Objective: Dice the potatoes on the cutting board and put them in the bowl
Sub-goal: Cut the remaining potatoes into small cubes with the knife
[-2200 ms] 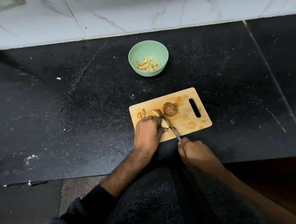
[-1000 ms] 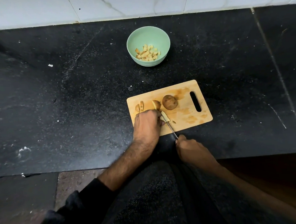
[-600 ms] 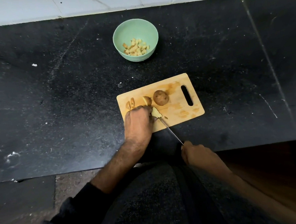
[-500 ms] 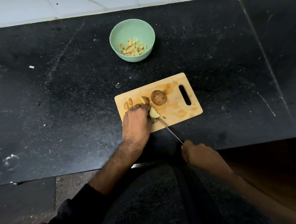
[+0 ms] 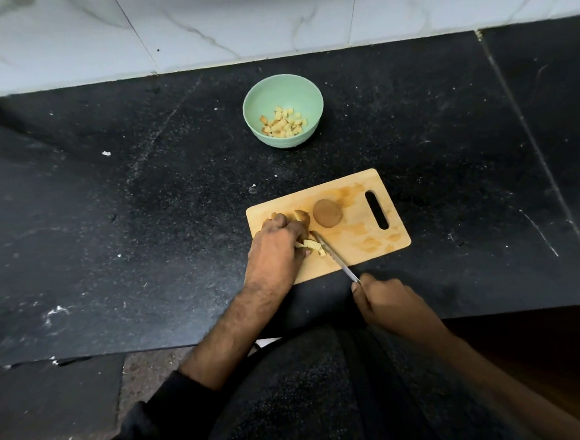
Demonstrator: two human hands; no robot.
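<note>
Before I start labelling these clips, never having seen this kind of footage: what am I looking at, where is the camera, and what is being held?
No machine here: a person wears a camera on the head, looking down at their own two hands. A wooden cutting board lies on a black counter. The left hand holds down potato pieces; the right hand grips a knife, blade against them. A larger potato piece waits on the board. Farther back, a green bowl holds potato cubes.

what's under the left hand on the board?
Pale cut potato strips stick out by the fingers of the left hand, against the knife blade on the cutting board. Potato pieces show beyond it. Whatever lies beneath the palm is covered.
</note>
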